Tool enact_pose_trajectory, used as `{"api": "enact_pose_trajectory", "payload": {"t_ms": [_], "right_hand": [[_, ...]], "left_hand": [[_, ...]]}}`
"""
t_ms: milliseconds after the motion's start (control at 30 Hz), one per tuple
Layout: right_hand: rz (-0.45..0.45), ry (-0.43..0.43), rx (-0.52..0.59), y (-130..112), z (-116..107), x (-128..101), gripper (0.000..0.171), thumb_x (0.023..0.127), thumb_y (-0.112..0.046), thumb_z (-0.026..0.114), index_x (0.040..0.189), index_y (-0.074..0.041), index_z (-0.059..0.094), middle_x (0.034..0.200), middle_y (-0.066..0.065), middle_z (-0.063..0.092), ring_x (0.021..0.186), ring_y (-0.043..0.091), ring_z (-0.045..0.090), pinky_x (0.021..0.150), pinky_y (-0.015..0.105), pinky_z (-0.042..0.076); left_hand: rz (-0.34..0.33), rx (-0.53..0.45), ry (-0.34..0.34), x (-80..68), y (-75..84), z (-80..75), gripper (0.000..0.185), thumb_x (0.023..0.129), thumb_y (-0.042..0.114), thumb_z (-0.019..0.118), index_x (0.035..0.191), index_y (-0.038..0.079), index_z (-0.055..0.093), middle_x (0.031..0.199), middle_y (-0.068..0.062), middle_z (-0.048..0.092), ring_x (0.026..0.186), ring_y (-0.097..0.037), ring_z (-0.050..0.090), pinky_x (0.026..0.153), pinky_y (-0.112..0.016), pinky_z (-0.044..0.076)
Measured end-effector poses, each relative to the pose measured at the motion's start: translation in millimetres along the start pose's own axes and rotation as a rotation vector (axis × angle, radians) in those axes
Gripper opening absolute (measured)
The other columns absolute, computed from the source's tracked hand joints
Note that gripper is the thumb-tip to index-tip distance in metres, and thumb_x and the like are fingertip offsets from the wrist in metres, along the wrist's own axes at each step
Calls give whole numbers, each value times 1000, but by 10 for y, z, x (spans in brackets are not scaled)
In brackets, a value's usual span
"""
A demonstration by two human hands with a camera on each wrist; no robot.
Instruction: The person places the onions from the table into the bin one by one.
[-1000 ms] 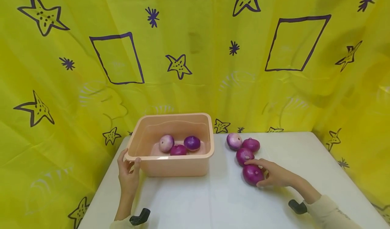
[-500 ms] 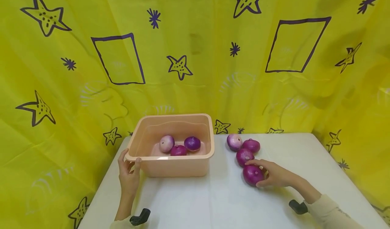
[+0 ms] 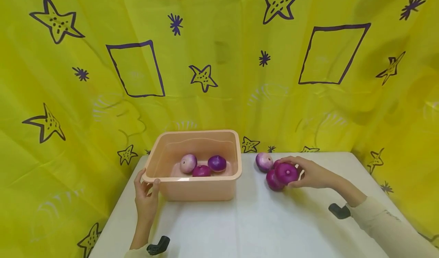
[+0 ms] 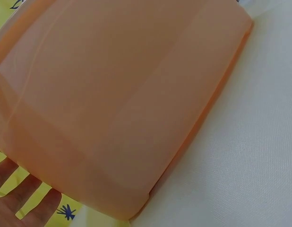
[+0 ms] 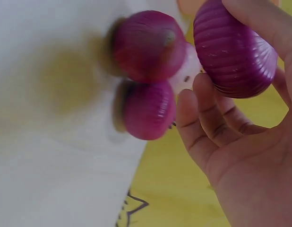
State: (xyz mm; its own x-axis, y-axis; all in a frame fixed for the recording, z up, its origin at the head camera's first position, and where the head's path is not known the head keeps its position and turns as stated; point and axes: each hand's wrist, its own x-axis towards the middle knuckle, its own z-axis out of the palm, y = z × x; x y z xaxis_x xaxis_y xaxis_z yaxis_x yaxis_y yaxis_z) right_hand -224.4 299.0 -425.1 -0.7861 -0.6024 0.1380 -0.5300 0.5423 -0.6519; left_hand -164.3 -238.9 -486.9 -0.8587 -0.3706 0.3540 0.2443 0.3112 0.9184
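The left hand grips the near left corner of the peach plastic basin, thumb over the rim, unchanged from a second ago. Three onions lie inside. Right of it, the right hand has lifted its red onion off the tabletop; its fingers curl round it above the remaining onions. The held onion's flattened axis tilts roughly toward the camera.

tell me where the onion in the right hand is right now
In the head view the red onion is gripped by the right hand above the white table, right of the peach tub.
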Motion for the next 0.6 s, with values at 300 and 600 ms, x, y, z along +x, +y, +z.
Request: {"api": "enact_pose_trajectory", "payload": {"t_ms": [300, 600], "right_hand": [[25, 80, -36, -206, -345, 319, 71, 80, -22, 90, 141, -11, 56, 128, 12, 63, 94, 25, 60, 72, 33, 58], [-51, 135, -84, -355, -612, 580, 70, 79, -16, 90, 141, -10, 56, 124, 12, 64, 90, 27, 62, 71, 34, 60]], "left_hand": [[-3, 7, 0, 5, -6, 3, 62, 104, 17, 60, 158, 21, 29, 152, -20, 49, 110, -8, 54, 85, -7, 46], [-3, -4, 1, 6, -5, -1, 62, 104, 17, 60, 158, 21, 29, 152, -20, 49, 110, -7, 54, 84, -8, 47]]}}
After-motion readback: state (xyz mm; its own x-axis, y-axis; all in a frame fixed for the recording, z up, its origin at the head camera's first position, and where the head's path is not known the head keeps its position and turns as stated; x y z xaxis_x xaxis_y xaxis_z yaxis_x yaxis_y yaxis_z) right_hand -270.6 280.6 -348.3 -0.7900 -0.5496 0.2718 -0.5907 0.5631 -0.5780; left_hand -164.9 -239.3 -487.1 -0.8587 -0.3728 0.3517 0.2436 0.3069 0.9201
